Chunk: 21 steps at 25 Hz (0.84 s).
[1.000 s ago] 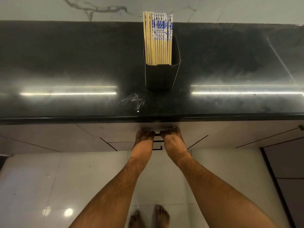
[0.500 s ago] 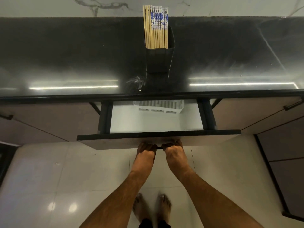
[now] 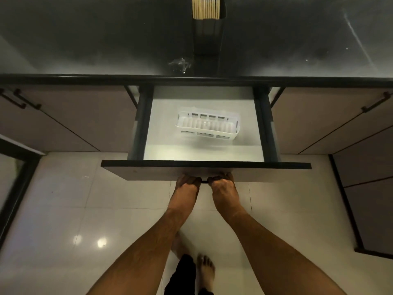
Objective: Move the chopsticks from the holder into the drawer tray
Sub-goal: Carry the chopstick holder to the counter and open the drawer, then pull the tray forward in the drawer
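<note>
Gripping the drawer handle (image 3: 204,181) with both fists, you have your left hand (image 3: 188,188) and right hand (image 3: 223,187) curled tight around the bar, side by side at 6 o'clock of the drawer (image 3: 204,167). Neither hand carries anything else.

Head view, lower half: the drawer stands well out from the cabinet. The white tray (image 3: 207,125) lies loose on the drawer floor, slightly skewed, right of centre, apart from every wall. It looks empty, and its outline is smeared.

Head view, upper half: the chopsticks (image 3: 205,7) stand upright in the dark holder (image 3: 207,33) on the black counter (image 3: 85,39), at 12 o'clock from the tray. Their tops are cut off by the frame edge. None has been moved yet.

Findings, as judgements:
- The tray is unsecured. A hard pull or abrupt stop of the drawer would likely slide it, so your drop point would shift.
- The holder is tall and narrow. Lifting the bundle at an angle could tip it across the glossy counter.
- The bundle is many thin, smooth sticks. A loose one-handed grab may let some fan out and fall to the tiled floor (image 3: 63,209) near your bare feet (image 3: 206,271).
- The tray looks short. Sticks laid crosswise may overhang its rim and foul the drawer on closing.
</note>
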### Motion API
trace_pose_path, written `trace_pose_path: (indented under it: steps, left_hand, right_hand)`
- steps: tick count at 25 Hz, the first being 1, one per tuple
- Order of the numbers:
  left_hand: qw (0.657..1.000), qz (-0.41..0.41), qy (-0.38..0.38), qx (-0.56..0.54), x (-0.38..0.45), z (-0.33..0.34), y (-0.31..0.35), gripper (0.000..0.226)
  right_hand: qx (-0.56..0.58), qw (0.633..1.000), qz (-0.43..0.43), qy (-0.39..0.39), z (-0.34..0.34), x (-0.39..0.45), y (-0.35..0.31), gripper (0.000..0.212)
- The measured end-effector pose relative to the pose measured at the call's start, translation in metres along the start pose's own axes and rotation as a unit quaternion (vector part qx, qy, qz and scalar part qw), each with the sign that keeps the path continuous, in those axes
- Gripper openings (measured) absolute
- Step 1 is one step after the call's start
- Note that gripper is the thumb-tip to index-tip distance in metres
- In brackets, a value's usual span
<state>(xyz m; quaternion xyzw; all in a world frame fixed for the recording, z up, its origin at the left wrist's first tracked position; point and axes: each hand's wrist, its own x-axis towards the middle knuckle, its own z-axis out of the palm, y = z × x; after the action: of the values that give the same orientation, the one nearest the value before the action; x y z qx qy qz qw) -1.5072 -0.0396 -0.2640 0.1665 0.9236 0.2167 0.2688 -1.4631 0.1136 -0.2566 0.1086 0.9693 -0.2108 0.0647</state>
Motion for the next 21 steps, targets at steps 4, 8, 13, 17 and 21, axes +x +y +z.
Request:
trace_pose_path:
  steps: [4,8,13,17,21]
  left_hand:
    - [1.0,-0.003,0.006,0.002,-0.036,0.017,-0.004,0.029]
    - [1.0,-0.005,0.006,-0.004,-0.056,0.031,-0.009,0.031]
    - [0.997,0.062,0.049,0.027,-0.074,0.026,-0.007,0.03]
    - [0.948,0.26,0.151,0.106,-0.093,0.007,0.005,0.041]
    - [0.885,0.356,0.245,0.174,-0.093,-0.021,0.014,0.044]
  right_hand:
    - [0.004,1.0,-0.001,-0.005,0.011,-0.043,-0.003,0.022]
    - [-0.01,1.0,-0.017,0.023,0.019,-0.064,-0.003,0.025]
    - [-0.034,0.997,-0.059,0.03,0.013,-0.081,-0.006,0.023]
    - [-0.027,0.972,-0.158,0.173,-0.016,-0.091,-0.005,0.008]
    - [-0.017,0.947,-0.189,0.261,-0.05,-0.091,0.0,0.011]
